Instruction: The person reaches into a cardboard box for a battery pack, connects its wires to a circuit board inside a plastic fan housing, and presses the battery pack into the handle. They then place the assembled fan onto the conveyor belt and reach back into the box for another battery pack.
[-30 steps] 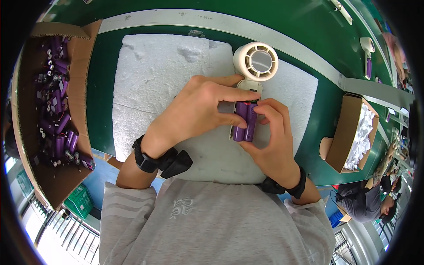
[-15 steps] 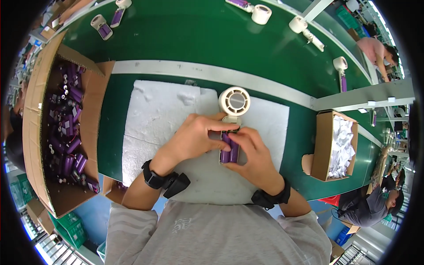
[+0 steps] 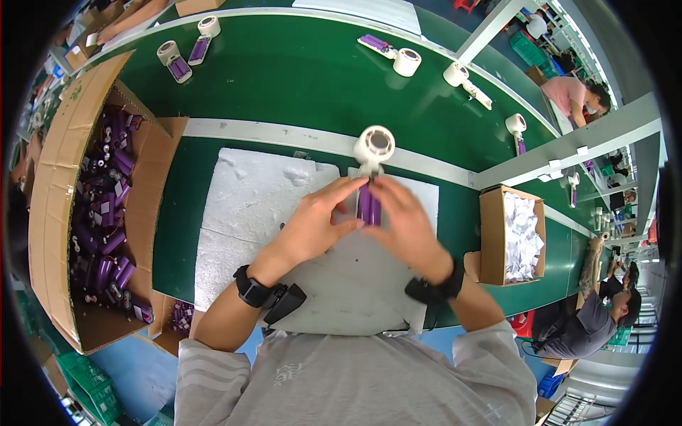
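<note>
A white handheld fan (image 3: pixel 374 145) with a round head points away from me over the foam mat. Its handle lies uncovered, showing two purple battery cells (image 3: pixel 369 207) side by side. My left hand (image 3: pixel 310 223) grips the handle's left side, with the fingers at its top and the thumb lower by the cells. On the other side my right hand (image 3: pixel 407 221) is curved close around the handle. Motion smears its fingers, so its grip cannot be made out. Both hands partly cover the handle's edges.
Left stands a big cardboard box (image 3: pixel 48 213) of purple battery packs, with a smaller box (image 3: pixel 165 328) below. White foam (image 3: pixel 241 206) lies under my hands. A carton of white paper pieces (image 3: pixel 524 238) stands right. Beyond the metal rail (image 3: pixel 284 135), several fans (image 3: pixel 407 62) lie on the green surface.
The fan has tilted and moved slightly away from me, with both hands following it. My right hand has become blurred. The whole view has shifted a little.
</note>
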`<action>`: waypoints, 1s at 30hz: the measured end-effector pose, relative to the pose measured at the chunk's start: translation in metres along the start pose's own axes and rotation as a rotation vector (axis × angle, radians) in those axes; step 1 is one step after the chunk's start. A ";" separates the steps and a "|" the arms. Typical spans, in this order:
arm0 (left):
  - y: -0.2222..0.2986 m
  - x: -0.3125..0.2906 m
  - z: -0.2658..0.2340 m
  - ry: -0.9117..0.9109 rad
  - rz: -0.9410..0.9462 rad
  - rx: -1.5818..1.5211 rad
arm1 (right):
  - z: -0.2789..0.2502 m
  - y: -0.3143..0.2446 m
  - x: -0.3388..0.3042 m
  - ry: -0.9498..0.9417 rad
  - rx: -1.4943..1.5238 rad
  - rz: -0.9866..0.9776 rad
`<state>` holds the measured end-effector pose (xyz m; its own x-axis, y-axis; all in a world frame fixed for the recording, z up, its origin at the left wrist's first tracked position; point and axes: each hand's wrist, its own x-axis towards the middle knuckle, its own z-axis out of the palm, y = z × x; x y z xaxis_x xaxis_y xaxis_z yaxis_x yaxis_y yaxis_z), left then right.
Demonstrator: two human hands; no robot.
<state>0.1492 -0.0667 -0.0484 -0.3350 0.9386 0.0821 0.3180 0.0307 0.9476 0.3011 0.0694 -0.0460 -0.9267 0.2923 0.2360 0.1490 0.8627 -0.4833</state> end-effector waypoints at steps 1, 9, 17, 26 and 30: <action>0.001 -0.002 -0.001 -0.001 0.008 -0.002 | -0.004 0.015 0.016 0.006 -0.019 0.012; -0.009 -0.005 -0.002 -0.026 0.111 0.162 | -0.024 0.144 0.137 0.015 -0.036 0.003; -0.010 -0.009 -0.006 0.085 0.093 0.242 | -0.097 0.320 0.180 0.612 -0.366 0.346; -0.012 -0.009 -0.030 0.242 0.038 0.323 | -0.115 0.391 0.162 0.133 -0.598 0.794; -0.014 -0.009 -0.041 0.340 0.088 0.340 | -0.115 0.349 0.154 0.165 -0.757 0.849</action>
<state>0.1118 -0.0900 -0.0501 -0.5462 0.7791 0.3076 0.6112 0.1197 0.7824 0.2501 0.4631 -0.0816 -0.3800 0.9007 0.2106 0.9250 0.3720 0.0778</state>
